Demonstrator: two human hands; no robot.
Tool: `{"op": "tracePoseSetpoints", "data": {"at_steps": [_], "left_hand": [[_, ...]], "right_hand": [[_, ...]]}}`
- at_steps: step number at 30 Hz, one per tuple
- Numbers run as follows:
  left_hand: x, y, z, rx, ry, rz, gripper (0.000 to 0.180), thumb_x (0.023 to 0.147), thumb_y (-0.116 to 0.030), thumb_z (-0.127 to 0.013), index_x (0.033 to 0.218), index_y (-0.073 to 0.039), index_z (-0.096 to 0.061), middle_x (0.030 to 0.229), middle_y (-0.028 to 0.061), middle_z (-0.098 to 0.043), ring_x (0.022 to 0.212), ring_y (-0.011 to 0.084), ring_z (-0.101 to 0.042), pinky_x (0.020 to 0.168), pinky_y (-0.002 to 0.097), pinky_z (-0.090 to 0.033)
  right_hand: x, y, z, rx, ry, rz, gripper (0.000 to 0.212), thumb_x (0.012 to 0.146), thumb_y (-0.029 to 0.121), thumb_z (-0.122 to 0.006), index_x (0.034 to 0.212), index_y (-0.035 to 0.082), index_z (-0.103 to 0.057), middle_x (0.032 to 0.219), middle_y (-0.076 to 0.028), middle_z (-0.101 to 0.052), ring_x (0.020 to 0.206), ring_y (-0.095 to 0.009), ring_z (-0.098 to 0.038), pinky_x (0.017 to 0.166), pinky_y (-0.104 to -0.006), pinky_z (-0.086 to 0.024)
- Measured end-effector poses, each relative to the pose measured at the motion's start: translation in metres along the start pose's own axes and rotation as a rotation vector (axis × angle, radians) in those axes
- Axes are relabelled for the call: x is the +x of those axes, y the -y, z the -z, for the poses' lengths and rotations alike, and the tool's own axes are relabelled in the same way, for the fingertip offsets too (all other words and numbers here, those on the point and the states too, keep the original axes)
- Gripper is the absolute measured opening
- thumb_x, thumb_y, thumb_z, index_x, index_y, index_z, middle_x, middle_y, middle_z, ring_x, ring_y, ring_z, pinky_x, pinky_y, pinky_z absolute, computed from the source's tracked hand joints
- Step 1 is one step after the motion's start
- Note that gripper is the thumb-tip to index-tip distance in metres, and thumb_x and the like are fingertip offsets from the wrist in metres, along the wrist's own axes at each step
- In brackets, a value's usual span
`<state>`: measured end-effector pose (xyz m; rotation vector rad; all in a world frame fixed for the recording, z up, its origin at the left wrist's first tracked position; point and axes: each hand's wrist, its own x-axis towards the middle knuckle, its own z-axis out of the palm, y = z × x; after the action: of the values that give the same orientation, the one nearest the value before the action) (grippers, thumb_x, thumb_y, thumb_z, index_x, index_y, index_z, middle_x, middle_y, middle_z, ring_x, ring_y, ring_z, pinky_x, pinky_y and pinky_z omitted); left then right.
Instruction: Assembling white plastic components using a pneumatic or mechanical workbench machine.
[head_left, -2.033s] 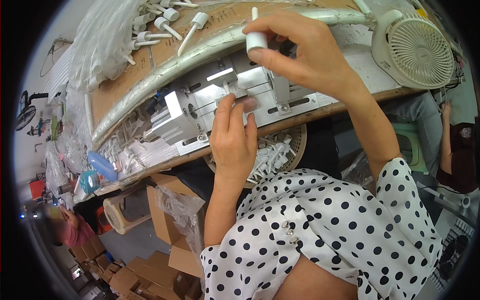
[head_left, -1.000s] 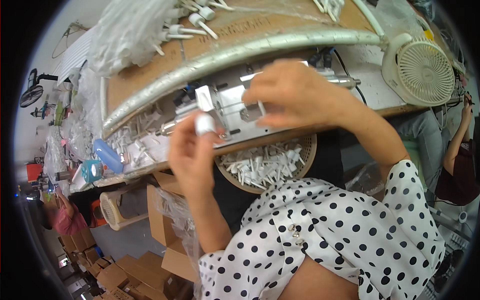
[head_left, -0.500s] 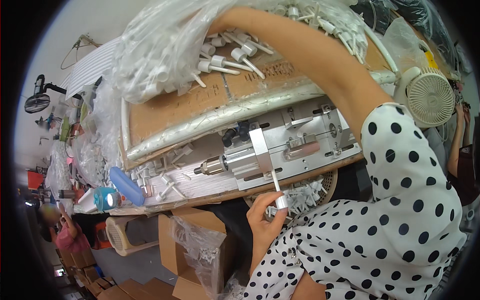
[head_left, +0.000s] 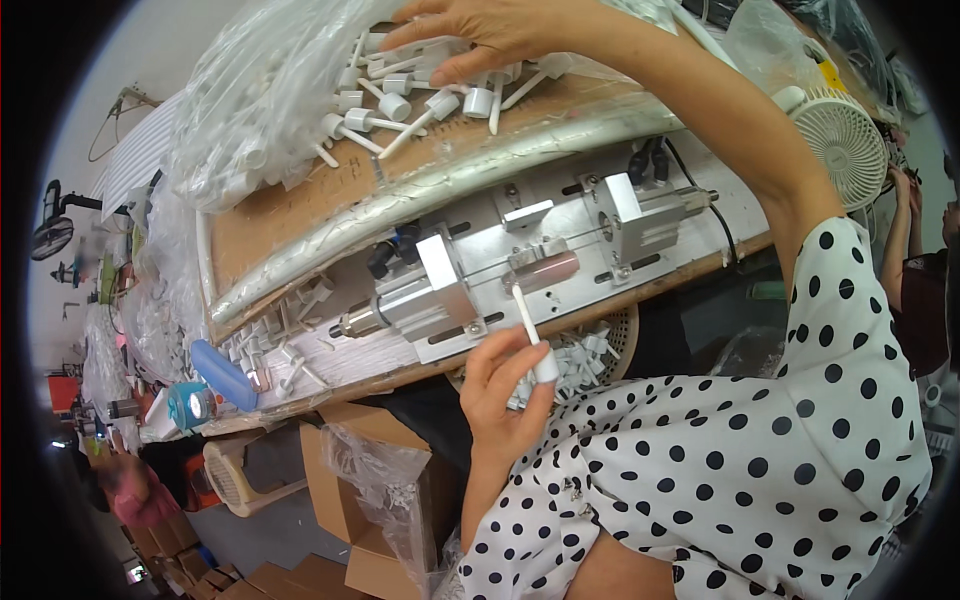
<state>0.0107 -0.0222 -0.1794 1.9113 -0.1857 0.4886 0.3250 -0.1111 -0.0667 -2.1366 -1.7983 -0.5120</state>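
Between the thumb and fingers of my left hand (head_left: 503,392), a white cap with a thin stick (head_left: 544,367) is pinched, the stick pointing up toward the metal fixture. Its tip sits just in front of a clear, pinkish block (head_left: 548,268) at the fixture's middle. My right hand (head_left: 480,35) reaches across to the far side, fingers spread over a heap of similar white caps with sticks (head_left: 392,106) spilling from a clear plastic bag (head_left: 250,110). I see nothing held in it. The metal fixture (head_left: 432,345) has a block with cylinders at either end.
A padded white rim (head_left: 300,278) edges the cardboard-lined tray. Beneath the bench edge, a round basket (head_left: 625,345) holds more white pieces. A blue holder (head_left: 222,375), a white fan (head_left: 840,145) and an open carton (head_left: 335,480) stand around. Other people sit at both sides.
My right hand has come out from under the plastic bag into view, fingers spread. My left hand still pinches its cap, now nearer the pinkish block. The whole view has shifted.
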Motion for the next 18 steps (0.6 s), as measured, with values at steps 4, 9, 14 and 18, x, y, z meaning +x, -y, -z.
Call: {"op": "tracePoseSetpoints", "data": {"at_steps": [4,9,14,18], "left_hand": [[0.010,0.001,-0.009,0.147,-0.039,-0.127,0.034,0.064,0.006,-0.063,0.096,-0.001,-0.063,0.110,0.0177,-0.053,0.083,0.0244,-0.060,0.068,0.0298,-0.050],[0.021,0.005,-0.022,0.282,-0.021,-0.164,0.032,0.065,0.004,-0.063,0.097,-0.002,-0.062,0.111,0.0158,-0.054,0.088,0.0251,-0.056,0.070,0.0313,-0.048],[0.042,0.009,-0.025,0.510,0.059,-0.256,0.036,0.065,0.003,-0.060,0.100,-0.004,-0.060,0.114,0.0125,-0.054,0.088,0.0269,-0.053,0.076,0.0339,-0.044],[0.049,0.000,-0.031,0.637,0.132,-0.216,0.036,0.065,0.002,-0.060,0.100,-0.004,-0.057,0.113,0.0117,-0.054,0.090,0.0283,-0.054,0.076,0.0354,-0.045]], "right_hand": [[-0.018,0.023,0.017,-0.041,-0.002,-0.059,0.032,0.078,0.023,-0.058,0.104,0.006,-0.059,0.097,-0.018,-0.060,0.085,-0.033,-0.059,0.075,-0.0398,-0.045],[-0.020,0.047,-0.013,-0.266,0.126,-0.180,0.022,0.070,0.024,-0.062,0.080,0.004,-0.065,0.076,-0.014,-0.063,0.075,-0.030,-0.062,0.064,-0.0385,-0.048],[-0.037,0.056,0.011,0.169,0.067,-0.293,0.023,0.077,0.020,-0.059,0.091,0.003,-0.062,0.086,-0.017,-0.062,0.073,-0.031,-0.060,0.068,-0.0390,-0.046],[-0.060,0.062,0.029,0.370,-0.205,-0.303,0.021,0.078,0.018,-0.060,0.090,0.001,-0.062,0.080,-0.015,-0.063,0.069,-0.024,-0.061,0.067,-0.0331,-0.048]]}}
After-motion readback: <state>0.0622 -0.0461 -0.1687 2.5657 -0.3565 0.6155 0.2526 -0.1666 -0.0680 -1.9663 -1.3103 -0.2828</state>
